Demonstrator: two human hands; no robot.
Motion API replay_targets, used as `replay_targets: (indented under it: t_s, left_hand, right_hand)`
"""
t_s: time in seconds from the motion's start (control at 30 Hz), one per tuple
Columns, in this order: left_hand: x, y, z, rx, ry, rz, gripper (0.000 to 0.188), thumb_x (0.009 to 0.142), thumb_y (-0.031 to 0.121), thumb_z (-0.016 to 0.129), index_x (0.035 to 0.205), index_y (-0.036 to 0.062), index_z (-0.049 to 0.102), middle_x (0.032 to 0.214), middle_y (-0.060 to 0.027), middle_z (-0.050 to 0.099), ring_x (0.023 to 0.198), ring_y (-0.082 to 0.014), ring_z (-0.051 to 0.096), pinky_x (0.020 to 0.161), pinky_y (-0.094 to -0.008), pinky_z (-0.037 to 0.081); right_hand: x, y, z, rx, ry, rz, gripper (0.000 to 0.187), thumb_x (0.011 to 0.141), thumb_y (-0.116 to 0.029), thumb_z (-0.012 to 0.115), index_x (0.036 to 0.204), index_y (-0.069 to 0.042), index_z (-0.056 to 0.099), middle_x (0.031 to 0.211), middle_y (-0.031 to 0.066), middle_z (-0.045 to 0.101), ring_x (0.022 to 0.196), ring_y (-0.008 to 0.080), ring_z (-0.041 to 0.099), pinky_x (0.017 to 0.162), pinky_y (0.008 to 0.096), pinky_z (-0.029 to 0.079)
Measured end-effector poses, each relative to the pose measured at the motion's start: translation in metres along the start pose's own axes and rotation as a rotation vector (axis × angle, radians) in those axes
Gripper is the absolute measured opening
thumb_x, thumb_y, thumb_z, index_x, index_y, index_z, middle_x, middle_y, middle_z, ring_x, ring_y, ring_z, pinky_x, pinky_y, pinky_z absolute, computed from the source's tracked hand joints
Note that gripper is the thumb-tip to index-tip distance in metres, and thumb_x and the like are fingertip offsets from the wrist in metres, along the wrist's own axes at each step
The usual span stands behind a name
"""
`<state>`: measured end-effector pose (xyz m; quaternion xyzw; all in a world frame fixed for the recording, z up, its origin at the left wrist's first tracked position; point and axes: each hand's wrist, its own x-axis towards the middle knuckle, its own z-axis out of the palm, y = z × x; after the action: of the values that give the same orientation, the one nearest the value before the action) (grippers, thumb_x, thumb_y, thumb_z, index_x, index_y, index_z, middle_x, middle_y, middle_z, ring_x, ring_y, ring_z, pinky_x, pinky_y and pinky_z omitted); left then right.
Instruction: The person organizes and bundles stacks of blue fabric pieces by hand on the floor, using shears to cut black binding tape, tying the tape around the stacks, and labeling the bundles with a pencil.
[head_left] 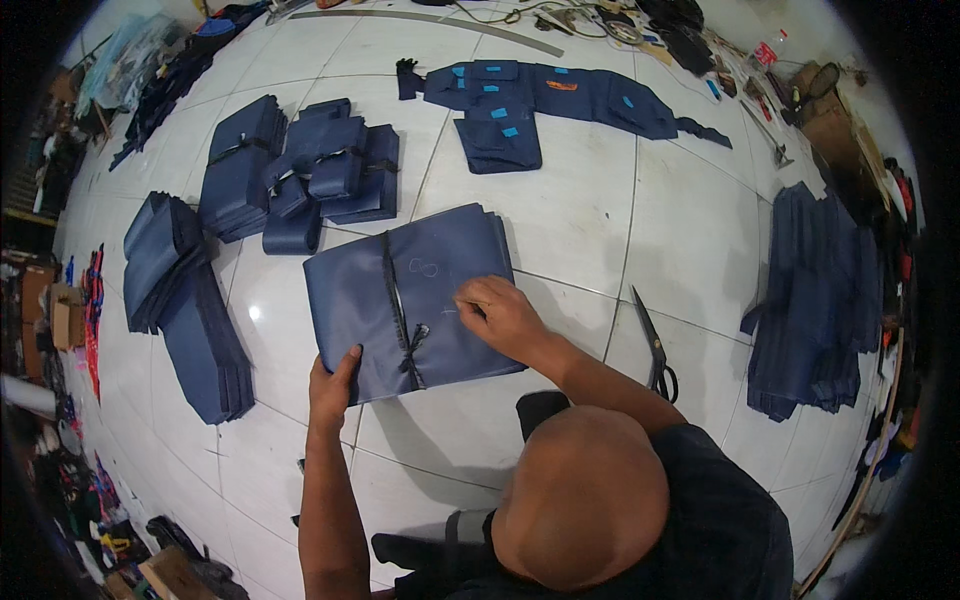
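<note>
A thick stack of dark blue fabric panels [350,290], tied round with a black strip [395,290], lies in front of me on the tiled floor. Its strip is knotted near the front edge, and pale marks show on the top panel. My left hand [335,385] grips the near left corner, thumb on top and fingers partly hidden beneath. Over the right part of the panel, my right hand [497,318] is closed in a pinch; whatever it may hold is too small to make out. Large black-handled scissors [655,350] lie right of the stack.
Tied blue fabric bundles [240,170] sit at the far left, near a folded fabric pile [205,320]. Flat blue pieces with light-blue tabs [550,95] lie at the back. Another fabric pile [815,300] lies at the right. Clutter lines the walls, including a plastic bottle [768,50].
</note>
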<state>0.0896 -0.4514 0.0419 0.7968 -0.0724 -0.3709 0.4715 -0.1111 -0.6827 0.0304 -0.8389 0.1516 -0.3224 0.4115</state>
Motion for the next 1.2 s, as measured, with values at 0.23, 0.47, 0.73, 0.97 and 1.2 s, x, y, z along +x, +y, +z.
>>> replay_targets:
  t_s: [0.23,0.47,0.73,0.97,1.2]
  left_hand:
    - [0.003,-0.003,-0.001,-0.003,-0.008,-0.010,0.063,0.086,0.033,0.073,0.125,-0.0118,0.052,0.115,-0.0182,0.064,0.101,-0.0231,0.061,0.093,-0.0316,0.046]
    - [0.026,-0.016,-0.035,-0.228,-0.277,-0.055,0.078,0.093,0.058,0.051,0.143,-0.0002,0.039,0.141,-0.0154,0.048,0.129,-0.0294,0.046,0.109,-0.0435,0.034]
    - [0.050,-0.007,-0.034,-0.223,-0.357,-0.213,0.082,0.087,0.057,0.060,0.145,0.0026,0.038,0.147,-0.0152,0.041,0.134,-0.0299,0.040,0.113,-0.0436,0.028]
    - [0.050,-0.016,-0.036,-0.373,-0.362,-0.255,0.074,0.085,0.052,0.062,0.138,0.0041,0.043,0.131,-0.0175,0.055,0.116,-0.0344,0.056,0.101,-0.0496,0.043]
    - [0.004,-0.009,0.001,-0.461,-0.326,-0.268,0.075,0.083,0.047,0.066,0.136,-0.0011,0.044,0.124,-0.0188,0.058,0.112,-0.0320,0.059,0.099,-0.0442,0.047]
  right_hand:
    - [-0.001,-0.001,-0.007,-0.019,0.134,0.104,0.010,0.081,-0.003,0.063,0.085,-0.002,0.053,0.079,0.0128,0.057,0.077,0.0311,0.059,0.071,0.0400,0.048]
    - [-0.035,0.044,-0.053,0.289,0.536,0.416,0.025,0.099,-0.014,0.042,0.097,0.002,0.061,0.097,0.0145,0.066,0.084,0.0232,0.066,0.077,0.0343,0.052]
    - [-0.084,0.060,-0.036,0.453,-0.013,1.096,0.057,0.098,-0.043,0.045,0.128,0.005,0.053,0.121,0.0163,0.061,0.102,0.0243,0.063,0.085,0.0371,0.051]
    - [-0.045,0.028,-0.030,0.341,-0.258,1.036,0.098,0.083,-0.075,0.051,0.123,0.015,0.053,0.117,0.0297,0.061,0.112,0.0365,0.061,0.097,0.0401,0.047]
    - [-0.022,0.018,-0.074,0.734,-0.330,1.123,0.107,0.079,-0.078,0.054,0.134,0.014,0.045,0.130,0.0332,0.052,0.123,0.0403,0.052,0.104,0.0431,0.041]
